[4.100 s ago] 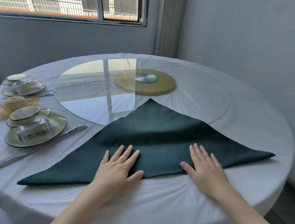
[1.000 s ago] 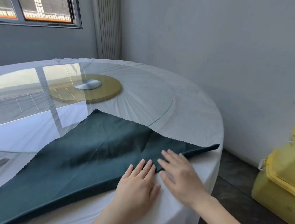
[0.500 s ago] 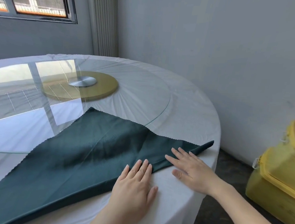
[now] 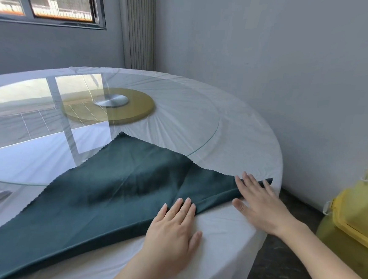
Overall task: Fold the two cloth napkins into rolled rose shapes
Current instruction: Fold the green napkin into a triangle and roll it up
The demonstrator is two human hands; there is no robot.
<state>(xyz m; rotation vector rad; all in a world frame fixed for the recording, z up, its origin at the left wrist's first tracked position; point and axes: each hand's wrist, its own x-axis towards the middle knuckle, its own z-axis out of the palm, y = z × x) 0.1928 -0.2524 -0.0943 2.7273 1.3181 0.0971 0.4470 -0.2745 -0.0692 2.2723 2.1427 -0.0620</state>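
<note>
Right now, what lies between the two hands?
In the head view, the folded edge of the green napkin runs between the left hand and right hand, with bare white tablecloth nearer.

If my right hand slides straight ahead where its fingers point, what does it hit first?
Likely the rim of the glass turntable, after crossing the green napkin corner and bare tablecloth.

Round white-clothed worktop (image 4: 248,131) before you.
A glass turntable (image 4: 194,109) sits on it over a gold disc (image 4: 138,111); yellow bins (image 4: 357,210) stand to your right.
</note>
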